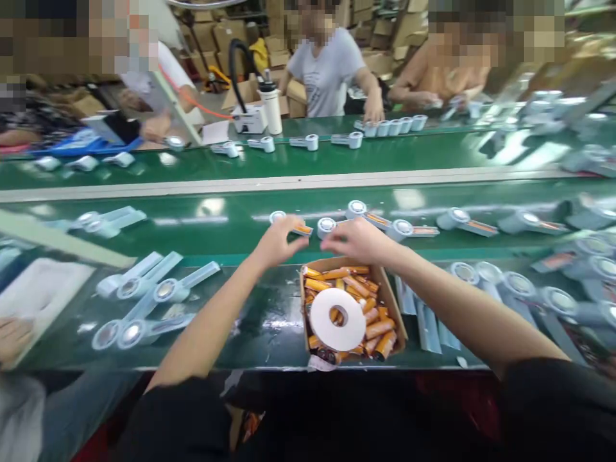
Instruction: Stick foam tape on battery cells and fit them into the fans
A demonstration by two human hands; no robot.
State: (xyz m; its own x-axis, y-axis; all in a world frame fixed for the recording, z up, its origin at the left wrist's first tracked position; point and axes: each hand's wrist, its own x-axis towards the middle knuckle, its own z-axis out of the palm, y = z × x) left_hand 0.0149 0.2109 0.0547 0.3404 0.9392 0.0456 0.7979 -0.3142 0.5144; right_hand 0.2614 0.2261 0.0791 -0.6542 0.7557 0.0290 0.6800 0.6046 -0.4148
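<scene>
My left hand reaches over the green conveyor belt and closes on a pale blue flashlight body with an orange battery showing in its handle. My right hand is beside it, fingers curled down at another flashlight on the belt; what it grips is hidden. Just below both hands sits a cardboard box of orange batteries with a white tape roll lying on top.
More flashlights lie in a row along the belt to the right, and several empty bodies lie at the left. Loose covers lie right of the box. Other people work across the far belt. Another person's hand is at the left edge.
</scene>
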